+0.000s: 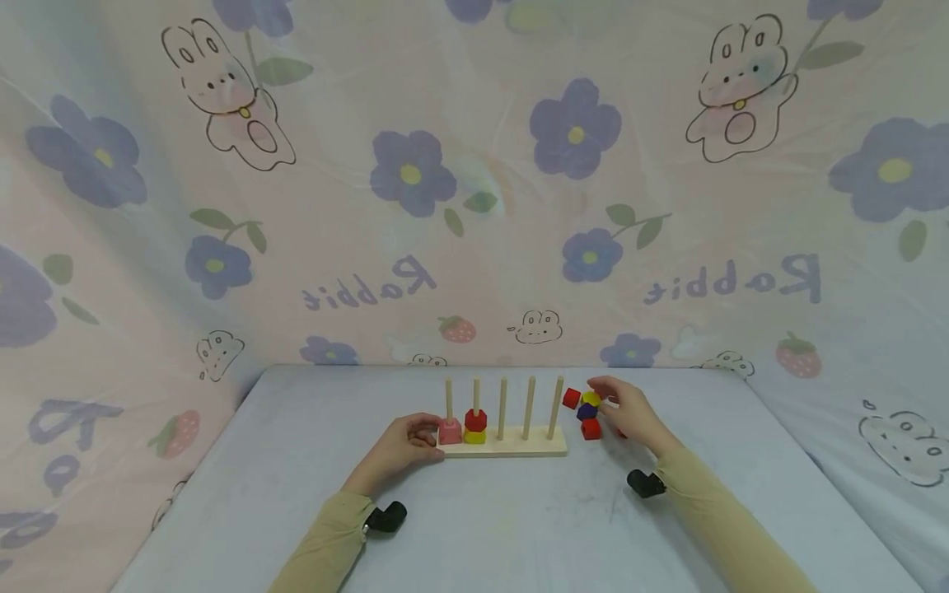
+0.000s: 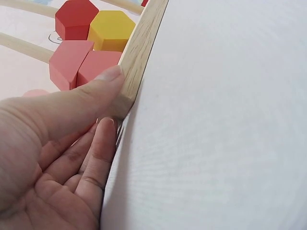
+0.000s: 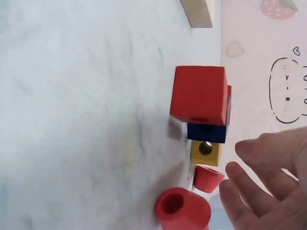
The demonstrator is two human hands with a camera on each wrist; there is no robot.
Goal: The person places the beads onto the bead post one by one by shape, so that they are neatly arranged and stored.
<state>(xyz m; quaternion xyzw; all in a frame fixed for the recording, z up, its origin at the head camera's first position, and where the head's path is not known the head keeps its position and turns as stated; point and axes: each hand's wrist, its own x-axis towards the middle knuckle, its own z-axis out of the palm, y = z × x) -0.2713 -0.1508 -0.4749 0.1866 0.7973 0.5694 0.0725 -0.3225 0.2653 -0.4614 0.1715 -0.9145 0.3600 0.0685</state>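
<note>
Wooden rack [image 1: 511, 450]: on the table [image 1: 519, 527], pink pieces [image 1: 450, 432] on the leftmost of five pegs [image 1: 530, 410].
Left hand [image 1: 404, 445]: holds the rack's end, thumb over the base.
Right hand [image 1: 627, 412]: fingers loosely bent, gripping nothing, beside the yellow block [image 1: 591, 399].
Loose blocks [image 3: 197, 96]: right of the rack; probably light, hard, slightly slick; best pinched across opposite sides.
Rack hold: likely stiff; the base looks safer than the thin pegs.
Wrist views: right shows the blocks' holes and two red blocks [image 3: 192, 215] mostly hidden from the head view; left shows the pink seam.
</note>
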